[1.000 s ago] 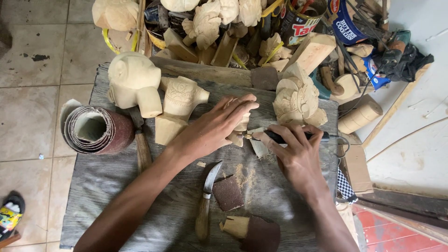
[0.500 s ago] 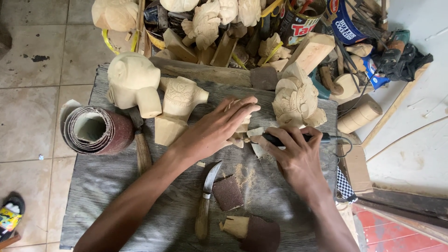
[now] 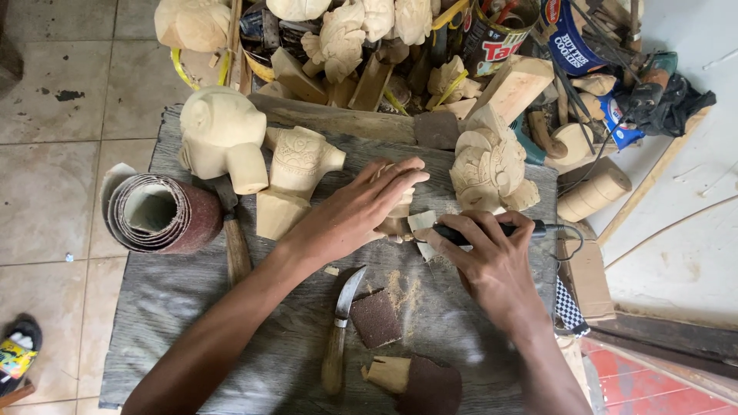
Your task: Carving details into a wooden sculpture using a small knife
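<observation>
We've got a small wooden carving [image 3: 400, 217] pinned to the grey board [image 3: 192, 307], mostly hidden under the left hand [image 3: 361, 211], whose fingers lie flat and together across its top. Our right hand [image 3: 488, 261] is clamped tight around a black pen-shaped tool [image 3: 492, 229], its tip meeting the carving just beside the left fingertips. Sawdust [image 3: 403, 288] lies below them. Nearer us rest a curved knife [image 3: 338, 330] and dark sandpaper scraps [image 3: 377, 319]; a sandpaper roll [image 3: 157, 215] sits far left.
</observation>
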